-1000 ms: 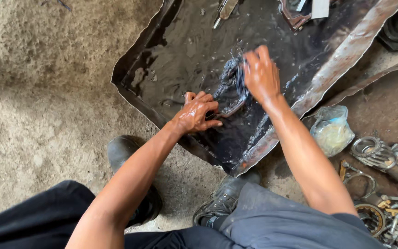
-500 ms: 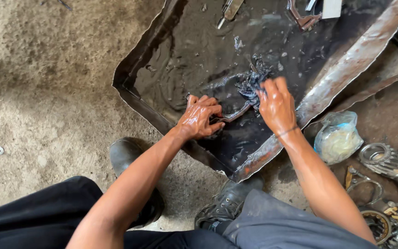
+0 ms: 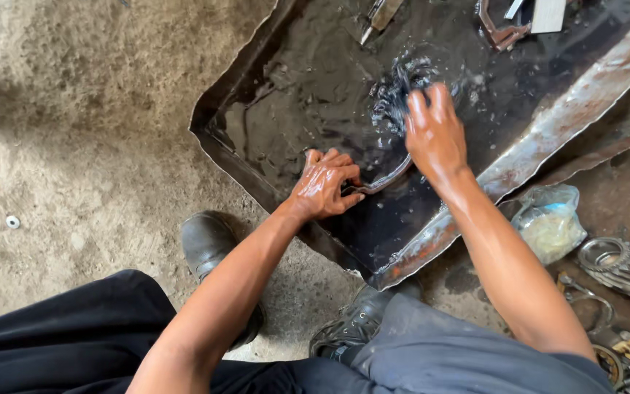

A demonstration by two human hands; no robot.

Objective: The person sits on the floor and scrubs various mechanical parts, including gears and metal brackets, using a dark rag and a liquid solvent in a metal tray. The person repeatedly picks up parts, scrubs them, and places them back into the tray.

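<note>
A sandy, gritty ground [image 3: 89,131] fills the left side, with a small white washer [image 3: 12,222] lying on it far left. Two black shoes stand near the bottom: one [image 3: 209,244] left of centre, a laced one [image 3: 351,325] beside it. To the right, a clear plastic bag [image 3: 552,226] with pale contents sits near a pile of metal rings and gears [image 3: 617,266]. At the far edge lie a flat metal tool [image 3: 380,14] and a bent rusty bracket [image 3: 501,33] beside a pale flat block [image 3: 548,14]
</note>
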